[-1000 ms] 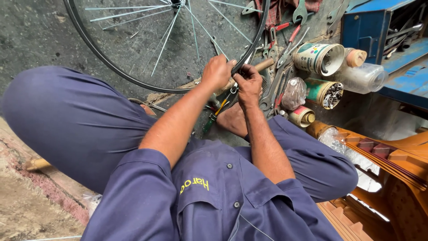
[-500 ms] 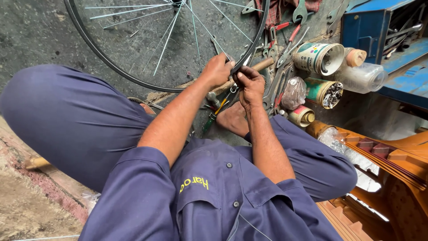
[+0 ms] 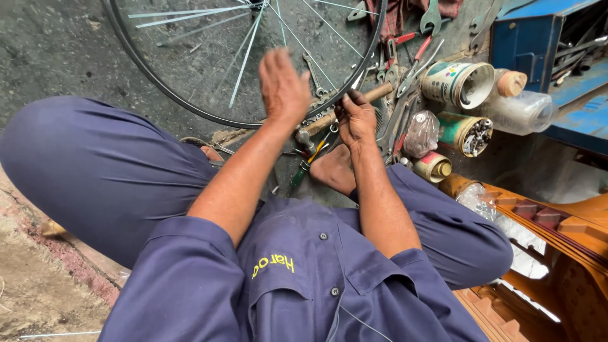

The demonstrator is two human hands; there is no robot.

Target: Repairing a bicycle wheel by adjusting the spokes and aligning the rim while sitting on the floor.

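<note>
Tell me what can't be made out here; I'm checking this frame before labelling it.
Head view:
- Wheel: upper part cut off by the top edge.
- Left hand: motion-blurred; finger pose unclear.
- Right hand: its fingers hide what they pinch at the rim.
- Tins: contents too small to identify.

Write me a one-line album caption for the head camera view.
Seated on the ground, a person steadies a spoked bicycle wheel with the right hand, left hand lifted open, among scattered tools and tins.
</note>
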